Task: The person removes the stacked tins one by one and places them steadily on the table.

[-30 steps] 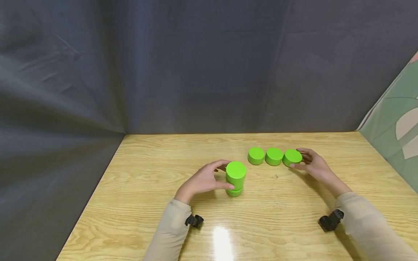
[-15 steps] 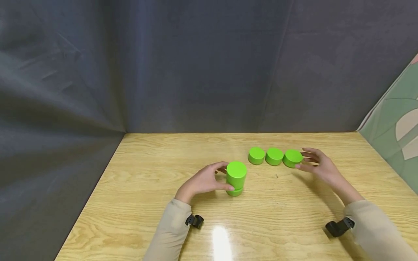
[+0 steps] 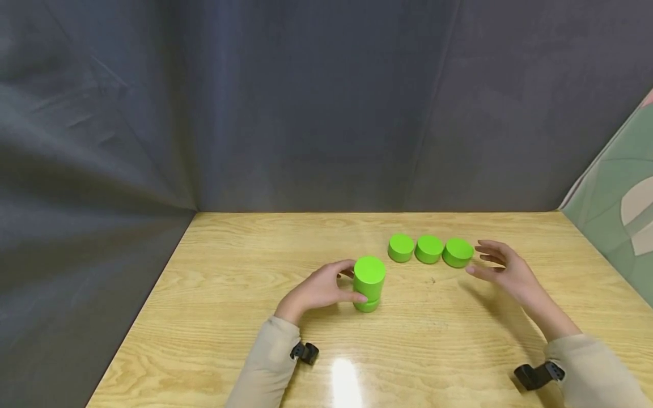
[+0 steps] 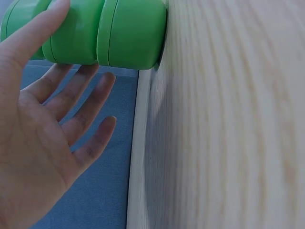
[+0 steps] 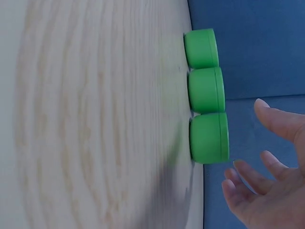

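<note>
Drawing away from the right-end tub [image 3: 458, 252], a person's right hand [image 3: 505, 273] is now hanging clear of it, whereas a second ago its fingers were reaching around that tub's sides. Three green tubs are now standing in a row to the right of the stack [image 3: 369, 277] and slightly beyond it, and the right-end tub is sitting upright on the tabletop [image 3: 245, 243], seemingly released; its placing looks to be over. No change is showing in the stack itself, which is standing upright and, from the left wrist, appearing to number three tubs.

Fingers spread and loosely bent, the right hand is holding nothing; it is hovering farther right of the stack than the whole row, its thumb on the near side and its fingertips pointing back toward the right-end tub without touching. To the stack's left, the left hand [image 3: 320, 288] is gripping it lightly, thumb pressing the near side and the foremost fingers reaching behind, while the ring and little fingers are extending free below. Both forearms are slanting in from the near side of the stack, each sleeve wearing a small black camera [image 3: 305, 352].
</note>
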`<state>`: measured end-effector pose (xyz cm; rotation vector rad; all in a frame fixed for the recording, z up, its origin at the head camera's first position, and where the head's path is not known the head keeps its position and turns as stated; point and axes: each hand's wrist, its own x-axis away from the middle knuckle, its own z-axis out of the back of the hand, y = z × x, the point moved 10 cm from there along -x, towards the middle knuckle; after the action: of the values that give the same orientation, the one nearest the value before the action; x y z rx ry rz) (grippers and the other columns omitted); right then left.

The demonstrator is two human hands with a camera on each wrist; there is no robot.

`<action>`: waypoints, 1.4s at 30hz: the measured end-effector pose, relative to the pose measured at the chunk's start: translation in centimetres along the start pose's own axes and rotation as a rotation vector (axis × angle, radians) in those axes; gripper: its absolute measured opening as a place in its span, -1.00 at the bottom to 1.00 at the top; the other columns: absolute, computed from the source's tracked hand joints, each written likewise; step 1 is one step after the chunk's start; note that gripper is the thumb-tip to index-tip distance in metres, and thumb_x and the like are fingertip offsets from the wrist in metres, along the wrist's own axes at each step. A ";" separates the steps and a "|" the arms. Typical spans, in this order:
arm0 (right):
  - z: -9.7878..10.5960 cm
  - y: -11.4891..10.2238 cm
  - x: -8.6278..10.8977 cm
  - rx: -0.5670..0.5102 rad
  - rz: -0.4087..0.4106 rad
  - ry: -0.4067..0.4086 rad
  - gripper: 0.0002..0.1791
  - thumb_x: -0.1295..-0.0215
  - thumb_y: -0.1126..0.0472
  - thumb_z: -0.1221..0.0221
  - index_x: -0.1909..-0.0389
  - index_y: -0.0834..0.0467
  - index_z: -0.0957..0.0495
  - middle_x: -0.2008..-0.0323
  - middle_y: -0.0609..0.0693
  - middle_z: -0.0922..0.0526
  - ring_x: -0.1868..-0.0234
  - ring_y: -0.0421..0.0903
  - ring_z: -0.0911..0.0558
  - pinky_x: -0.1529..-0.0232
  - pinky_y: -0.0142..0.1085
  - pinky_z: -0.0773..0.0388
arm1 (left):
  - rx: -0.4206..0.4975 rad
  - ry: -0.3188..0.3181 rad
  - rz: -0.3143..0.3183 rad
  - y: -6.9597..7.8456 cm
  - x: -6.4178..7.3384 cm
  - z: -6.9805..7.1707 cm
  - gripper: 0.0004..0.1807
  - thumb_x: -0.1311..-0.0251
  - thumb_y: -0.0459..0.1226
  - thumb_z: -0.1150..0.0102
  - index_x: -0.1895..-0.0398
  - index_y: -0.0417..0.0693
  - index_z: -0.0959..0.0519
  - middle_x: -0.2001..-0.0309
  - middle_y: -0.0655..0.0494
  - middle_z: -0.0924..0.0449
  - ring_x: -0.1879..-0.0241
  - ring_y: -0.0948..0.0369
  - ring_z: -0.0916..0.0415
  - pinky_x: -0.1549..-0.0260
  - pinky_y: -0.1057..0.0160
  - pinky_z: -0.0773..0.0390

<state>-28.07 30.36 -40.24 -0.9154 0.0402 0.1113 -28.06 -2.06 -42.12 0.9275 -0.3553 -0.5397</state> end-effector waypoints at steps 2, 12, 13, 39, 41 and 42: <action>0.0 -0.3 0.3 0.000 0.009 0.011 -0.19 -0.33 0.17 -0.30 -0.42 0.42 -0.13 -0.27 0.46 -0.34 -0.19 0.25 -0.41 0.19 -0.67 -0.36 | 0.007 0.001 0.004 -0.1 0.1 -0.1 -0.29 -0.07 -0.01 -0.48 -0.32 0.16 -0.45 -0.09 0.31 -0.52 -0.13 0.25 -0.43 -0.20 0.05 -0.41; -0.5 -3.1 1.3 -0.035 0.100 0.085 -0.29 -0.29 0.24 -0.33 -0.36 0.38 -0.27 -0.17 0.23 -0.49 -0.01 -0.57 -0.38 0.09 -0.63 -0.42 | 0.013 0.009 -0.009 -0.1 0.0 -0.1 -0.33 -0.08 -0.01 -0.47 -0.29 0.23 -0.46 -0.07 0.37 -0.53 -0.11 0.28 -0.43 -0.18 0.06 -0.42; -0.7 -3.4 1.4 -0.039 0.105 0.084 -0.30 -0.28 0.24 -0.34 -0.36 0.36 -0.27 -0.17 0.19 -0.50 -0.02 -0.56 -0.39 0.09 -0.62 -0.42 | 0.014 0.009 -0.010 -0.1 0.0 -0.1 -0.33 -0.08 0.00 -0.47 -0.29 0.24 -0.46 -0.07 0.38 -0.53 -0.11 0.28 -0.43 -0.17 0.06 -0.42; -5.3 -9.5 2.4 -0.132 0.253 0.011 -0.39 -0.23 0.36 -0.35 -0.29 0.27 -0.39 -0.13 0.08 -0.55 -0.09 -0.45 -0.44 0.02 -0.56 -0.44 | 0.013 0.006 -0.023 -0.2 0.1 -0.1 -0.28 -0.07 0.00 -0.48 -0.33 0.28 -0.43 -0.08 0.42 -0.52 -0.08 0.31 -0.44 -0.16 0.10 -0.43; -5.6 -9.9 2.4 -0.147 0.261 0.011 -0.40 -0.22 0.36 -0.35 -0.28 0.27 -0.40 -0.12 0.05 -0.56 -0.09 -0.44 -0.46 0.02 -0.54 -0.45 | 0.018 0.004 -0.028 -0.2 0.0 -0.2 -0.28 -0.07 0.00 -0.48 -0.34 0.27 -0.43 -0.08 0.41 -0.52 -0.08 0.30 -0.44 -0.16 0.09 -0.43; -5.7 -10.1 2.5 -0.152 0.264 0.010 -0.41 -0.22 0.36 -0.35 -0.27 0.27 -0.41 -0.11 0.06 -0.56 -0.09 -0.43 -0.46 0.02 -0.53 -0.45 | 0.020 0.002 -0.029 -0.2 0.0 -0.2 -0.28 -0.08 0.00 -0.47 -0.34 0.27 -0.43 -0.08 0.41 -0.52 -0.08 0.30 -0.44 -0.16 0.09 -0.44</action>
<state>-24.41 19.96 -35.98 -1.0597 0.1638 0.3587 -27.99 -2.03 -42.38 0.9535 -0.3463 -0.5631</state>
